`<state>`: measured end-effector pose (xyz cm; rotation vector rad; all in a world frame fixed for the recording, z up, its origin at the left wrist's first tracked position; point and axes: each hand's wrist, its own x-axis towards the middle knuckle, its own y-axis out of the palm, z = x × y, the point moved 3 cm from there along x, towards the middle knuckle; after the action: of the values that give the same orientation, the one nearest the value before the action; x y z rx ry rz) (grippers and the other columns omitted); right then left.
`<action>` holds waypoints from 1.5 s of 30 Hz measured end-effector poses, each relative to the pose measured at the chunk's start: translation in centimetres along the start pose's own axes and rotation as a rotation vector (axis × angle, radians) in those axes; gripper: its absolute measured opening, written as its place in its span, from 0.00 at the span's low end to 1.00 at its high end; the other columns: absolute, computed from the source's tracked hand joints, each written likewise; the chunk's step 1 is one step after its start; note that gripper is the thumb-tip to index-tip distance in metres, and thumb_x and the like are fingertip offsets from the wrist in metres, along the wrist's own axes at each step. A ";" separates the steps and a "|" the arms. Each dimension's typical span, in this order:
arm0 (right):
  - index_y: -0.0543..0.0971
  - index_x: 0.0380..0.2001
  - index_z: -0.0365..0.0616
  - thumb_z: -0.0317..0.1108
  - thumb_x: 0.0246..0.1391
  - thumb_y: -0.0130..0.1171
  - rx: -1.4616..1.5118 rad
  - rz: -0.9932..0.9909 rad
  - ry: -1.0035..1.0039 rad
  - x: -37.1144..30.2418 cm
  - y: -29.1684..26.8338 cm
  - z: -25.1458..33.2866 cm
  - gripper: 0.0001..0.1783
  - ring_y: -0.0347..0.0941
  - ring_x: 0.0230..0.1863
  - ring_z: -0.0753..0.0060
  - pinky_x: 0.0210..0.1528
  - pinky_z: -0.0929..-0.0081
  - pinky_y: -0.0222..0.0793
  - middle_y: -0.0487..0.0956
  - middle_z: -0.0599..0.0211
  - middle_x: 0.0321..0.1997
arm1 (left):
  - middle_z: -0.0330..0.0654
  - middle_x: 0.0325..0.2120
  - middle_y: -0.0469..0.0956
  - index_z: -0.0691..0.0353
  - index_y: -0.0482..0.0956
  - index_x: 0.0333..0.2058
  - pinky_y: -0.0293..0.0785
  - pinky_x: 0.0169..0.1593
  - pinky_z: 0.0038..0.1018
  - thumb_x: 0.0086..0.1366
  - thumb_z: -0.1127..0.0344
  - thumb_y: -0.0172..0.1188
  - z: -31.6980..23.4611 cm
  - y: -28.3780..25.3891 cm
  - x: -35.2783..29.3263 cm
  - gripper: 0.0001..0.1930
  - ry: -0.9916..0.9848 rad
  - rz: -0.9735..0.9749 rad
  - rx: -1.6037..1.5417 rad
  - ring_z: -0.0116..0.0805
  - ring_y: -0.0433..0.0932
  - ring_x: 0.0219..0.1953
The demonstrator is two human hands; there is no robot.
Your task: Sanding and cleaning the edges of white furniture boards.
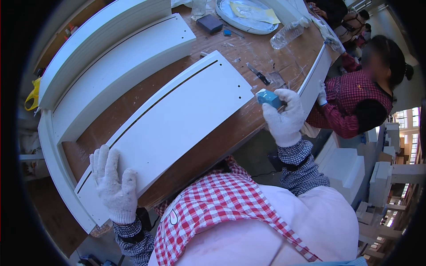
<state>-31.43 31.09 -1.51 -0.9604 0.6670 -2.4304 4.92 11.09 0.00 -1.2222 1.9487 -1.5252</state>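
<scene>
A long white panel [177, 117] with a dark groove along one edge and small holes near its far right end lies on the brown work table. My left hand [113, 179], in a white knit glove, rests flat on the panel's near left part with its fingers stretched out. Just beyond the panel's right end, my gloved right hand [286, 116] grips a small blue sanding block [269, 98] whose top is whitened with dust. The block is beside the panel's corner; whether it touches the edge I cannot tell.
More white panels [128, 71] stand at the far left. A utility knife [258, 74], a dark block [209, 24], a plastic bottle [287, 35] and a round white tray [253, 29] lie on the table [230, 44]. At right, a co-worker [355, 95] handles another white panel [314, 80].
</scene>
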 end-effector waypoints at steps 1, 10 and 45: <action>0.76 0.42 0.41 0.32 0.46 0.72 -0.043 -0.038 0.067 0.1 -0.6 -1.2 0.21 0.77 0.40 0.65 0.43 0.70 0.74 0.78 0.60 0.39 | 0.50 0.64 0.67 0.60 0.77 0.56 0.51 0.72 0.46 0.53 0.70 0.62 0.0 0.0 0.0 0.28 0.008 -0.002 0.016 0.57 0.56 0.70; 0.72 0.47 0.42 0.27 0.47 0.69 0.112 0.227 -0.260 -1.1 1.3 2.5 0.24 0.74 0.42 0.72 0.46 0.75 0.71 0.74 0.63 0.41 | 0.51 0.64 0.67 0.62 0.76 0.57 0.50 0.72 0.41 0.56 0.71 0.57 -0.3 0.1 0.3 0.27 -0.008 0.010 0.024 0.53 0.56 0.70; 0.75 0.46 0.40 0.47 0.61 0.50 1.636 0.172 0.849 -1.2 3.5 -11.5 0.22 0.80 0.36 0.59 0.41 0.57 0.79 0.79 0.50 0.46 | 0.54 0.63 0.67 0.68 0.74 0.56 0.48 0.72 0.45 0.56 0.70 0.56 1.0 0.4 -0.6 0.26 0.037 -0.002 0.003 0.57 0.56 0.70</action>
<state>-38.13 32.07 -11.54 0.7406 -0.9539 -2.0932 5.79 10.98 -0.79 -1.2038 1.9684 -1.5620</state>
